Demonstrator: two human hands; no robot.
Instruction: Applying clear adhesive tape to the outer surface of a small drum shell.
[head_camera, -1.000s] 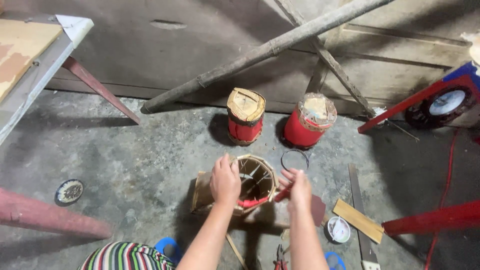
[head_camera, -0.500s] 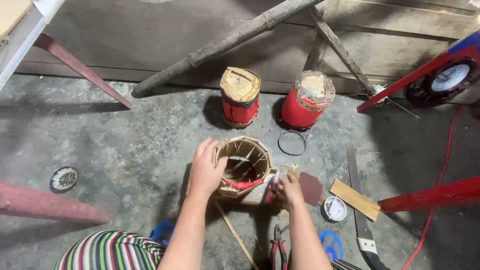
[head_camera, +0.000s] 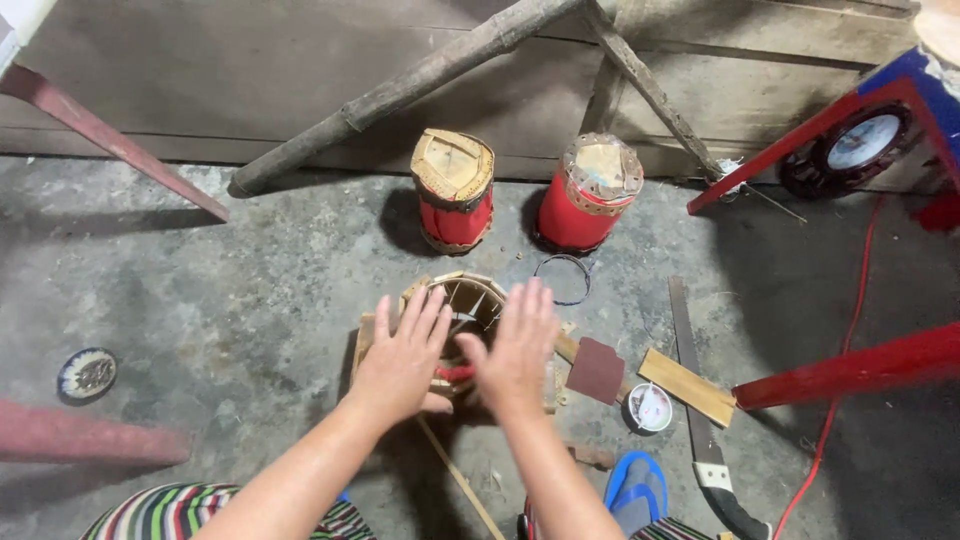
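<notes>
- Left hand (head_camera: 400, 362): fingers spread flat, palm down, resting against the left side of an unfinished drum frame (head_camera: 468, 305); grip loose, closed round nothing.
- Right hand (head_camera: 518, 350): fingers straight and together, palm down over the frame's right side; grip open. Whether it touches the frame, cannot tell.
- Drum frame: small open barrel of pale wooden slats, hollow, on the concrete floor (head_camera: 230, 300) directly between the two hands. A red piece (head_camera: 455, 373) shows between the thumbs; its kind is unclear.
- Thin wooden stick (head_camera: 460, 480): lies on the floor below the hands.
- Sandpaper square (head_camera: 596, 369): dark red-brown, just right of the right hand.
- Wire ring (head_camera: 562, 279): dark, thin, behind the frame.
- Two finished drums: red bodies, tan skin tops; one (head_camera: 453, 190) squarish-topped, the other (head_camera: 590, 193) round with studded rim, near the wooden wall.
- Flat wooden offcut (head_camera: 687, 386), small round tin (head_camera: 650, 408), long blade (head_camera: 692, 375): to the right.
- Blue sandal (head_camera: 637, 488): lower right.
- Round disc (head_camera: 86, 374): patterned, far left, well apart.
</notes>
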